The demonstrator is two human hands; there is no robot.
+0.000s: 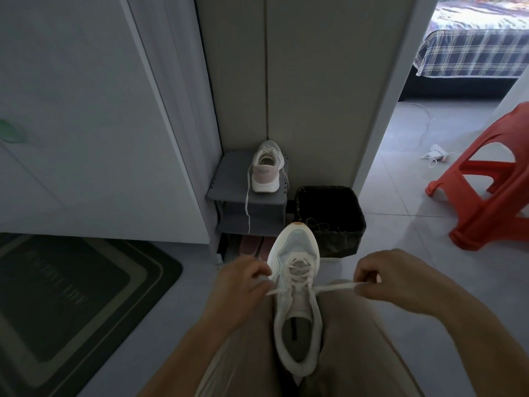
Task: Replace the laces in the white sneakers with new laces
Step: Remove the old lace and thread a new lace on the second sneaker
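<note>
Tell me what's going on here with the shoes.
A person is lacing a white sneaker that rests between their legs, toe pointing away. The left hand and right hand each pinch one end of the lace and pull it out sideways. The lace runs through the lower eyelets. The other sneaker stands on a grey rack, with a loose lace hanging over the shelf edge.
</note>
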